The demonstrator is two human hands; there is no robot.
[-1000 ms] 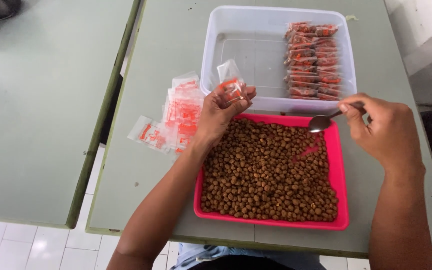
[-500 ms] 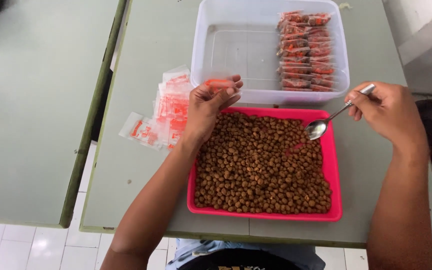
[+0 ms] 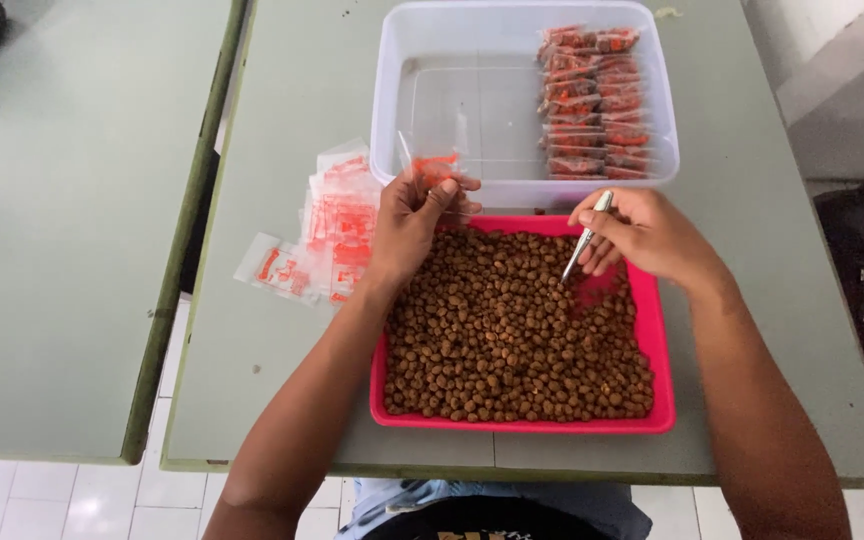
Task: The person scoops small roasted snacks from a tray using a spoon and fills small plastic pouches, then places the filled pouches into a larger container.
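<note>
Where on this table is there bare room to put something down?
Bare table lies right of the pink tray and clear bin; also left of the bin, above the empty pouches. The bin's left half is bare. Crowded: the tray, where left hand and right hand work.

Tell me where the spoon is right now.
In the head view, the spoon is in the right hand, its bowl dipped into the brown pellets at the far right of the pink tray.

Spoon (image 3: 585, 238) in right hand (image 3: 647, 235) (left hand (image 3: 412, 220): small bag (image 3: 436, 168)).
</note>
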